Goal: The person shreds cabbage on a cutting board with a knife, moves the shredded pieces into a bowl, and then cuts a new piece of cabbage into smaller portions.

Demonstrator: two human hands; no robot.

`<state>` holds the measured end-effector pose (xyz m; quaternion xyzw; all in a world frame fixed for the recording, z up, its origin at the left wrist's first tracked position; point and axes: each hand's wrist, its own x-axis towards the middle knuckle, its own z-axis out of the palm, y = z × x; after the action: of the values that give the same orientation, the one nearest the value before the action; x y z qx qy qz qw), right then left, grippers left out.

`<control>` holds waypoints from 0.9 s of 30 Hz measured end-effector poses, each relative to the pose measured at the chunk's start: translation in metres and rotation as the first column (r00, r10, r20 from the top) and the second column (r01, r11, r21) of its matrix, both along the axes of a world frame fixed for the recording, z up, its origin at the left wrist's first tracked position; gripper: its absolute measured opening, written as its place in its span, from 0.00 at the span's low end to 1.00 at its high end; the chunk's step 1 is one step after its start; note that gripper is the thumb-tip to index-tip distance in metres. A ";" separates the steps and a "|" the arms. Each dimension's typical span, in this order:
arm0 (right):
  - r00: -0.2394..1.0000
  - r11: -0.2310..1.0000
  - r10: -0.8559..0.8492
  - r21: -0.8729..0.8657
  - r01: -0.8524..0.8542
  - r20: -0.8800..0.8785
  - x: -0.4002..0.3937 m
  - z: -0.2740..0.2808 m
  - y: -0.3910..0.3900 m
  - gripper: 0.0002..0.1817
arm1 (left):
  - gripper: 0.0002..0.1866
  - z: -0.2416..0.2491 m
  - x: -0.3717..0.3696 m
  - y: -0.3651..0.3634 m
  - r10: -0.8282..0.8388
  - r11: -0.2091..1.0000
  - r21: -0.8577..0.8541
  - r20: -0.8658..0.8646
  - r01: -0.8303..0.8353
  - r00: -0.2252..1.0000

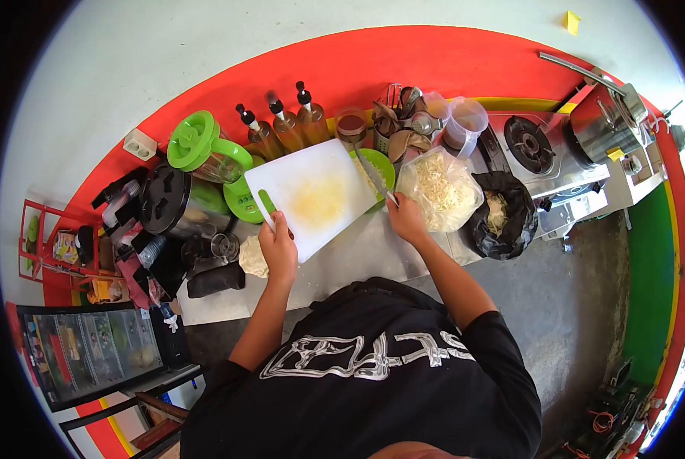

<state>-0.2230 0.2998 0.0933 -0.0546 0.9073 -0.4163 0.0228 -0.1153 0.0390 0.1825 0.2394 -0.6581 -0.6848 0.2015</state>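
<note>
My left hand (279,246) is closed on the edge of a white cutting board (281,180), near its green-lined handle slot. The board is tilted, with a wet yellowish stain in its middle. In my right hand (407,218) is a knife (372,171), its blade pointing up and left along the board's right side. Partly behind the board and blade sits a green plate (387,166) with pale chopped food on it. Close to my right hand is a clear plastic bag (443,191) of pale shredded food.
A black plastic bag (509,220) with pale scraps stands right of the clear bag. Farther right are a gas stove (529,144) and a large metal pot (599,122). Pump bottles (285,126), a green-lidded jug (202,145) and a black-lidded container (166,200) line the back and left.
</note>
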 end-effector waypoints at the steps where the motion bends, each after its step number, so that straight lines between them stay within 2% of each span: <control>1: 1.000 1.000 0.000 -0.002 0.000 -0.001 -0.002 0.005 -0.002 0.15 | 0.16 0.005 0.003 0.000 -0.003 0.998 -0.064 -0.006 0.003 1.000; 2: 1.000 1.000 -0.008 0.005 0.008 0.023 -0.004 0.010 -0.004 0.16 | 0.15 0.009 0.005 0.000 -0.007 0.992 -0.128 -0.012 0.005 1.000; 7: 0.998 0.997 0.044 0.066 -0.047 0.044 -0.013 0.025 -0.019 0.17 | 0.15 0.022 0.014 0.004 -0.085 0.976 -0.208 -0.057 0.071 0.995; 9: 0.997 0.990 0.079 0.117 -0.080 0.016 -0.013 0.027 -0.027 0.16 | 0.15 0.031 0.017 0.012 -0.093 0.970 -0.229 -0.052 0.079 0.994; 12: 0.997 0.986 0.072 0.151 -0.068 -0.019 -0.004 0.034 -0.036 0.14 | 0.16 0.033 0.015 0.017 -0.132 0.928 -0.357 -0.056 0.104 0.990; 16: 0.991 0.989 0.102 0.120 -0.091 -0.085 0.014 0.054 -0.028 0.13 | 0.15 0.025 0.011 0.019 -0.039 0.976 -0.218 -0.064 0.024 0.997; 18: 0.967 0.985 0.170 0.040 -0.166 -0.189 0.015 0.064 -0.012 0.13 | 0.15 0.022 0.010 0.013 -0.005 0.976 -0.219 -0.080 -0.012 0.997; 19: 0.965 0.983 0.182 0.047 -0.176 -0.187 0.013 0.066 -0.005 0.13 | 0.14 0.020 0.011 0.010 0.019 0.973 -0.227 -0.093 -0.040 0.996; 21: 0.984 0.957 0.171 -0.247 -0.154 0.049 0.011 0.067 0.008 0.13 | 0.14 0.016 0.014 0.001 0.046 0.982 -0.179 -0.066 -0.058 0.997; 22: 0.933 0.878 0.187 -0.479 -0.017 0.309 0.010 0.061 0.010 0.16 | 0.14 0.010 0.015 -0.005 0.063 0.993 -0.098 -0.073 -0.070 0.995; 23: 0.930 0.879 0.192 -0.476 -0.021 0.313 0.009 0.055 0.010 0.16 | 0.14 0.004 0.017 -0.007 0.076 0.997 -0.017 -0.081 -0.078 0.994; 25: 0.757 0.689 0.240 -0.656 0.308 0.607 0.004 0.046 0.009 0.16 | 0.15 0.001 0.022 -0.004 0.100 0.994 0.041 -0.089 -0.097 0.991; 26: 0.678 0.636 0.257 -0.649 0.419 0.689 0.004 0.041 0.004 0.17 | 0.15 0.000 0.025 -0.003 0.120 0.989 0.095 -0.096 -0.111 0.988; 27: 0.679 0.633 0.260 -0.652 0.417 0.687 0.003 0.034 0.002 0.17 | 0.15 -0.002 0.030 -0.003 0.120 0.990 0.091 -0.098 -0.111 0.988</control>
<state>-0.2202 0.3013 0.1277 0.1557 0.5525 -0.7467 0.3360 -0.0858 0.0356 0.1810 0.2500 -0.6018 -0.7110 0.2642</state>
